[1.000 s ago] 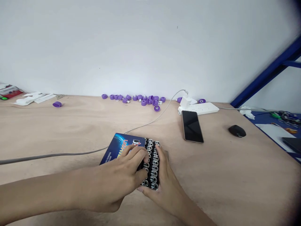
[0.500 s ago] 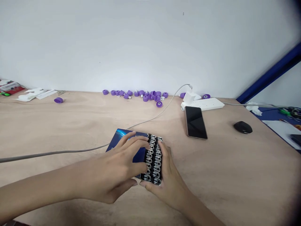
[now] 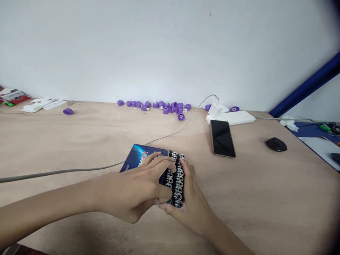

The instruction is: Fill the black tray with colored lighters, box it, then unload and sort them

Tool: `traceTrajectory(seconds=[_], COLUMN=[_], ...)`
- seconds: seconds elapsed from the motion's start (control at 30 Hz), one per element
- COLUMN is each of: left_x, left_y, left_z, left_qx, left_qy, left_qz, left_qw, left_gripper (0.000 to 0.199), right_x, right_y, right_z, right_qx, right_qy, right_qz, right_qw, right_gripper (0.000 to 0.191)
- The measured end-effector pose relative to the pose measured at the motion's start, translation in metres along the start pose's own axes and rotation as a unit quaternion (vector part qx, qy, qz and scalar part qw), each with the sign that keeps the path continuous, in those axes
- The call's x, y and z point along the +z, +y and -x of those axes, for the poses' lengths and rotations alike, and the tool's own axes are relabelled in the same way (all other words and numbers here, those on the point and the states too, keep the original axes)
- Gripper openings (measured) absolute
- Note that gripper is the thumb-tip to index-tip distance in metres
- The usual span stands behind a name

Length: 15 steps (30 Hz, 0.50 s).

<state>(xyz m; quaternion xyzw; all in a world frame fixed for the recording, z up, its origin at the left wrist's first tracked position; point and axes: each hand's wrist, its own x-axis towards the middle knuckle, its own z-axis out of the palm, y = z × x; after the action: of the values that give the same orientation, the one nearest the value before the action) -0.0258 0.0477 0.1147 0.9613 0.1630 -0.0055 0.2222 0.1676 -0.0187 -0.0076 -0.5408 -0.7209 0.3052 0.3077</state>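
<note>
A dark blue box (image 3: 135,153) with part of a word, "LIGH", on its lid lies on the table. Rows of what look like lighters (image 3: 179,184), black with shiny metal tops, show at its right side. My left hand (image 3: 143,184) reaches over the lid, fingers bent and thumb apart, their tips pressed on the left-hand row of lighters. My right hand (image 3: 195,202) is wrapped round the right end of the box, thumb at the near corner and fingers along the far side. My left hand hides much of the lid.
Behind the box, purple caps (image 3: 165,110) lie along the wall, and one purple cap (image 3: 68,111) sits farther left. A phone (image 3: 223,138), a white power strip (image 3: 240,117) and a black mouse (image 3: 276,144) are to the right. A grey cable (image 3: 66,171) crosses the table at left.
My left hand has shifted right over the lighters, covering more of the row and baring more lettering on the lid. My right hand keeps its hold.
</note>
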Motion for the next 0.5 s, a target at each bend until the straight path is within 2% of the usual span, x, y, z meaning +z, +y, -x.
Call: traceTrajectory(seconds=[0.2,0.3,0.4,0.5], left_x=[0.003,0.002,0.003,0.013], left_y=[0.002,0.004,-0.004,-0.025], left_z=[-0.001,0.007,0.024,0.046], left_qx=[-0.001,0.004,-0.043,-0.125], left_qy=[0.025,0.068,0.174,0.314], left_qz=[0.032,0.063,0.087,0.115], left_qw=[0.999,0.996,0.980,0.934], left_gripper=[0.023,0.019,0.017,0.029], right_x=[0.000,0.001,0.000,-0.008], right_y=[0.002,0.002,0.002,0.004], right_z=[0.000,-0.001,-0.001,0.001], right_qx=[-0.009,-0.018,-0.013,0.019], right_qy=[0.003,0.007,0.006,-0.028], right_qz=[-0.009,-0.016,-0.026,-0.059], right_qw=[1.000,1.000,1.000,0.998], right_gripper=[0.118,0.116,0.120,0.130])
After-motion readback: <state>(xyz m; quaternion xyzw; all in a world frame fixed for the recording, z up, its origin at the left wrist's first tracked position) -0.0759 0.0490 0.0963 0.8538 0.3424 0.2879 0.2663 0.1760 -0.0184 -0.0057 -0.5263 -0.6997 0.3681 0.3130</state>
